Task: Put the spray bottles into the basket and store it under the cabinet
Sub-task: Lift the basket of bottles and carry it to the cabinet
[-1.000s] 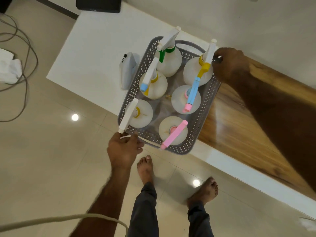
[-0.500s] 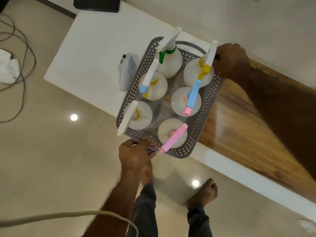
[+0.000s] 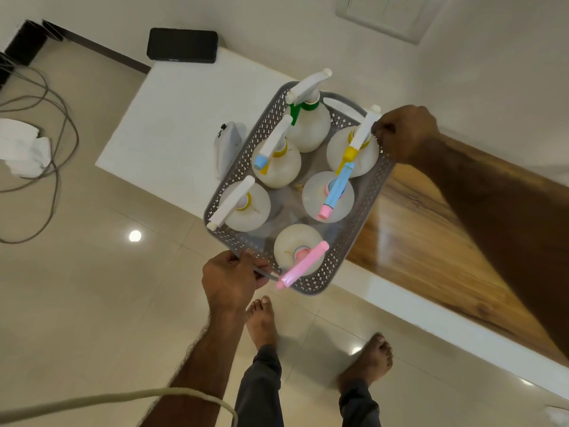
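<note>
A grey perforated basket [image 3: 357, 229] holds several white spray bottles with coloured nozzles, among them a green-collared one [image 3: 308, 118] at the far end and a pink-nozzled one [image 3: 297, 251] at the near end. The basket overhangs the front edge of a low white and wood cabinet top [image 3: 160, 124]. My left hand [image 3: 231, 280] is closed on the basket's near handle. My right hand [image 3: 406, 134] grips the far right rim by the yellow-nozzled bottle [image 3: 354, 152].
A white handheld device [image 3: 228, 143] lies on the cabinet top just left of the basket. A black box [image 3: 181, 46] sits at the cabinet's far end. Cables [image 3: 46, 149] and white cloth [image 3: 21, 146] lie on the tiled floor at left. My bare feet stand below the basket.
My left hand moved right from the basket's near left corner and closed on the near handle. The right hand kept its grip on the far rim.
</note>
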Demonstrator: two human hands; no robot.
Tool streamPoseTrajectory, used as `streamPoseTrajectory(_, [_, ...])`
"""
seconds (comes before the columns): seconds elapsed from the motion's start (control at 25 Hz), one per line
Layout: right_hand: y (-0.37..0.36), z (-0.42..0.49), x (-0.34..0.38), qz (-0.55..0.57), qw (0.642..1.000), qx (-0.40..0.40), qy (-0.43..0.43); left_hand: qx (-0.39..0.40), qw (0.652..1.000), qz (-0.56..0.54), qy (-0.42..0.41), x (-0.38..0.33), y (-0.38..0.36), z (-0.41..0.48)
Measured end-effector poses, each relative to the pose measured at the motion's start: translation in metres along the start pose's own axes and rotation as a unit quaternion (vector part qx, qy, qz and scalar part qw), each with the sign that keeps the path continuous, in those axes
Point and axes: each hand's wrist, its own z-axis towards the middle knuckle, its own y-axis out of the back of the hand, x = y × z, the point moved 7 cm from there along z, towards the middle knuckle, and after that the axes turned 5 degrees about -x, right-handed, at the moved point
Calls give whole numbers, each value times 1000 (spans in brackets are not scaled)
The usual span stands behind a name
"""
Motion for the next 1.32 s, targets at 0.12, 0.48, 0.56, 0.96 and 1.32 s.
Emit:
streamPoseTrajectory(0.12, [7,-16,-7,4,1000,-10,-6,0,1000,15,-23,1,7,-11])
streamPoseTrajectory(0.48, [41,-77,-49,1,1000,-15,8,2,997,47,-57,13,10,-70])
streamPoseTrajectory(0.56, [52,-94,-63,-11,1000,-14,12,5,997,52,-58,21,6,-85])
streamPoseTrajectory(0.96, [108,-189,-142,4,999,-32,-11,27,997,41,-58,62,-21,-180])
streamPoseTrajectory(1.32, [121,-301,-216,12,995,-49,-83,77,991,67,-80,99,-27,-242])
